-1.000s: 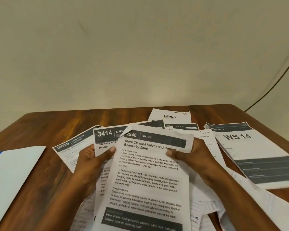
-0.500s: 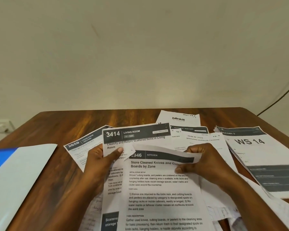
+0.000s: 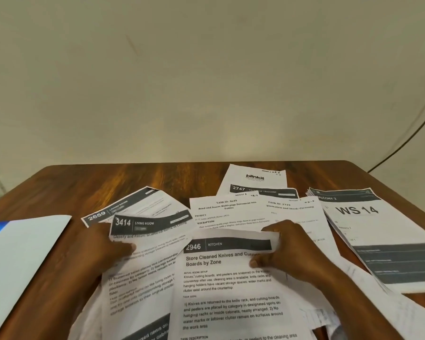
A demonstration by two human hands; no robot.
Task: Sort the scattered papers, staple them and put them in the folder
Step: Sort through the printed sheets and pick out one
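Papers lie fanned over the desk (image 3: 88, 182) between both hands, so sorting is the step in hand; no stapler shows. The right hand (image 3: 288, 251) pinches the top right corner of the 2946 sheet (image 3: 228, 285), thumb on its face. The left hand (image 3: 103, 249) holds the left edge of the 3414 sheet (image 3: 152, 241), thumb on top. Next, I judge, these two must be squared together. Beyond the left hand waits the folder (image 3: 22, 253); bare wood lies ahead of it. Outside the right hand the WS 14 stack (image 3: 368, 231) nears the desk's edge.
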